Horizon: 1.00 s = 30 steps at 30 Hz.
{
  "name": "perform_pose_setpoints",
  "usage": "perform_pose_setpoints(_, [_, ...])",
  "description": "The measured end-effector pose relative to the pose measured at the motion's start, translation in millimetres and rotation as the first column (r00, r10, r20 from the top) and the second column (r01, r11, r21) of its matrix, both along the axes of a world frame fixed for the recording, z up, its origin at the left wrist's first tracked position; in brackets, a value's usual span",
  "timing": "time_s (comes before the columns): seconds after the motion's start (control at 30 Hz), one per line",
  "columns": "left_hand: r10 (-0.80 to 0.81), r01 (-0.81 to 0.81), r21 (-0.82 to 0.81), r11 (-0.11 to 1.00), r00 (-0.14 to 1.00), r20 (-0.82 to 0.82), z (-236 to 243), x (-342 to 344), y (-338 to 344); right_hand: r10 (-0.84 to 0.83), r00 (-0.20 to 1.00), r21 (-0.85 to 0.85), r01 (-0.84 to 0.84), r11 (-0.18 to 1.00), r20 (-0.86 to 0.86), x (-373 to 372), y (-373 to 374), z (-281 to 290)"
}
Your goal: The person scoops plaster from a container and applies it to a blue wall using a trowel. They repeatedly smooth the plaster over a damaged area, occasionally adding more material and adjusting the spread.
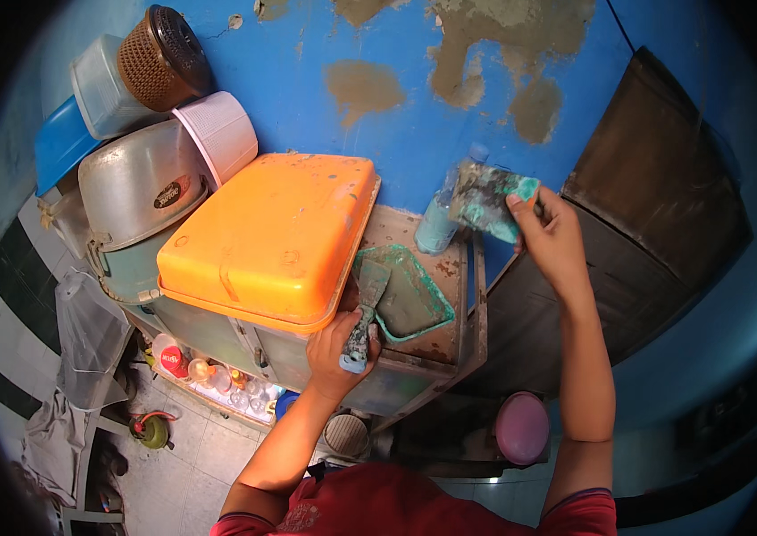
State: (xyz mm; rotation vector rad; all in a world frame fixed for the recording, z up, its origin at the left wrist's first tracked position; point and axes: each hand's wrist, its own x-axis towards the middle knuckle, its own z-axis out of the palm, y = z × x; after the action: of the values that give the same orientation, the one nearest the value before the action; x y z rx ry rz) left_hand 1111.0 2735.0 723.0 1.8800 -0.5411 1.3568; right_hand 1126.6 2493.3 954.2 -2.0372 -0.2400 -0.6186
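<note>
My left hand [332, 355] grips the stained handle of a putty knife [373, 284], its wide grey blade pointing up over a shallow green tray [434, 284]. Grey paste coats the tray's bottom. Raised at the right, my right hand [552, 234] pinches a flat rectangular piece [485, 198] by its right edge. The piece is smeared with dark grey and teal-green; its exact kind I cannot make out. Behind it stands a clear plastic bottle [436, 225] with a blue cap, partly hidden.
An upturned orange tub [271, 232] covers much of the cabinet top [392, 225], beside my left hand. Pots, a brown basket [150, 62] and a pink container [222, 134] are piled at the left. The blue wall [289, 98] has grey patches. A dark cabinet [664, 170] stands at the right.
</note>
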Motion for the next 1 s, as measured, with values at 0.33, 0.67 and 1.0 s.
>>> perform_pose_setpoints(0.33, [0.018,-0.02,-0.065,0.998,0.999,-0.037,-3.0,1.4,-0.7,-0.041,0.986,-0.529,-0.051,0.847,-0.161,8.6,37.7,-61.3])
perform_pose_setpoints(0.67, [0.014,-0.019,-0.05,0.999,0.995,-0.098,11.7,-2.4,-6.5,-0.126,0.962,-0.788,-0.12,0.604,-0.243,46.3,66.5,-67.5])
perform_pose_setpoints(1.0, [-0.031,0.017,-0.103,0.995,0.989,-0.144,22.3,-7.1,-7.6,-0.117,0.965,-0.812,-0.127,0.57,-0.233,48.6,64.3,-53.1])
